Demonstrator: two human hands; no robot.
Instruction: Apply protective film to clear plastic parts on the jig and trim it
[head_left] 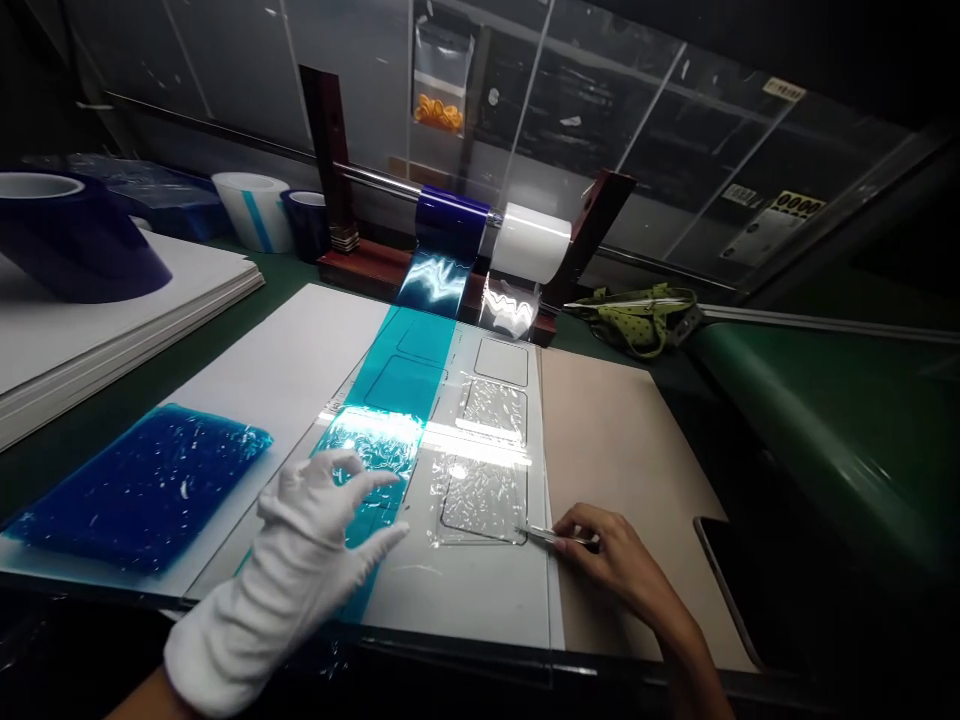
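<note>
My left hand [322, 530], in a white glove, hovers over the blue film strip [401, 380] with thumb and forefinger apart and nothing between them. Bare, my right hand [607, 550] pinches a pair of metal tweezers [551, 535]. Their tips reach the lower right corner of a clear film piece [480, 500] with a dark rounded outline; I cannot tell whether they grip it. Farther up lies another wrinkled clear piece [495, 408]. Under the films is a white sheet with a glass-like surface [420, 600].
A wooden stand [356, 262] carries a blue film roll [450, 215] and a clear one [534, 243]. Left are a stack of blue film pieces [142, 490] and a large purple roll [75, 240]. Right are brown board [607, 430], a phone [739, 590] and a green pouch [645, 315].
</note>
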